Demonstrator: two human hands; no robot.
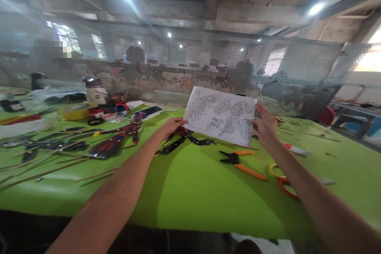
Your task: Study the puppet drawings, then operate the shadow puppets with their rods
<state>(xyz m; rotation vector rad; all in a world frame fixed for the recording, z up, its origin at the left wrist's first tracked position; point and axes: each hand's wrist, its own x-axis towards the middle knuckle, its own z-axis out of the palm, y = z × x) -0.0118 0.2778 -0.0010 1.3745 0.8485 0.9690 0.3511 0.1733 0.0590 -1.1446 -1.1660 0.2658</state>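
A white sheet of paper (220, 115) printed with black line drawings of figure parts is held up above the green table. My left hand (174, 127) pinches its lower left corner. At the right edge, my right hand (264, 124) grips the same sheet. Behind and below the paper lies a dark jointed piece (175, 144), partly hidden. Wire strippers with orange handles (251, 171) rest on the table below the sheet. Scissors with red and yellow handles (287, 188) lie partly under my right forearm.
Left on the green table (184, 194) are painted dark red and blue figure parts (116, 141), several thin sticks (44, 172), paint jars (120, 110), a yellow tub (77, 112), a white jug (95, 91) and a phone (150, 112). A perforated metal screen (190, 59) stands behind.
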